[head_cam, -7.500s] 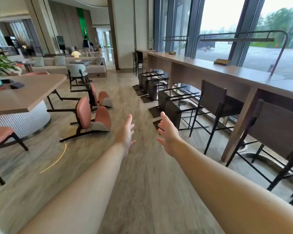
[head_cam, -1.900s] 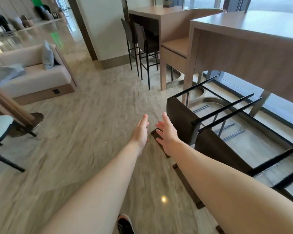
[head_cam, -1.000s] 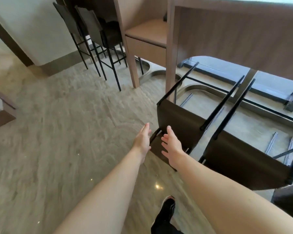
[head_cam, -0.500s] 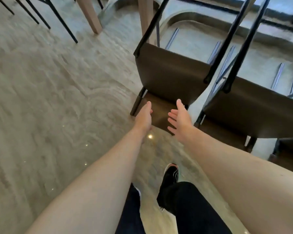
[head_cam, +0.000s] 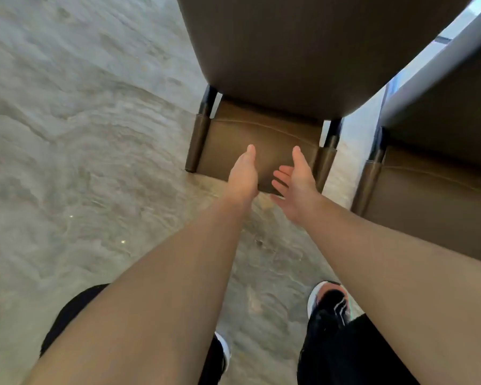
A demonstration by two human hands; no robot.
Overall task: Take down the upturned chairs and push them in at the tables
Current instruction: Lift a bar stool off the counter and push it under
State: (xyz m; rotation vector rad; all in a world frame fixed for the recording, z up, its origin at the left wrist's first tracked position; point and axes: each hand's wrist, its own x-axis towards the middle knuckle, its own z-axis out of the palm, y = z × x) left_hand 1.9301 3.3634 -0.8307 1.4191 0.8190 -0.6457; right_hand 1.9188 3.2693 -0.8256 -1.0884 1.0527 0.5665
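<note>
A dark brown upturned chair (head_cam: 303, 51) lies on the floor right in front of me, its seat underside filling the top of the view and its backrest (head_cam: 261, 140) flat on the floor. My left hand (head_cam: 243, 173) hovers over the backrest's near edge, fingers straight, holding nothing. My right hand (head_cam: 296, 179) is beside it with palm turned inward and fingers apart, also holding nothing. Whether either hand touches the backrest I cannot tell. A second upturned brown chair (head_cam: 433, 190) lies directly to the right.
Pale marbled stone floor (head_cam: 81, 162) stretches to the left. My two black shoes (head_cam: 331, 304) and dark trouser legs stand just behind the chairs. A bright strip of window light shows at the top right between the two chairs.
I have bent down and moved closer; the chair now fills the top of the view. Both hands have come forward over the backrest and stay empty.
</note>
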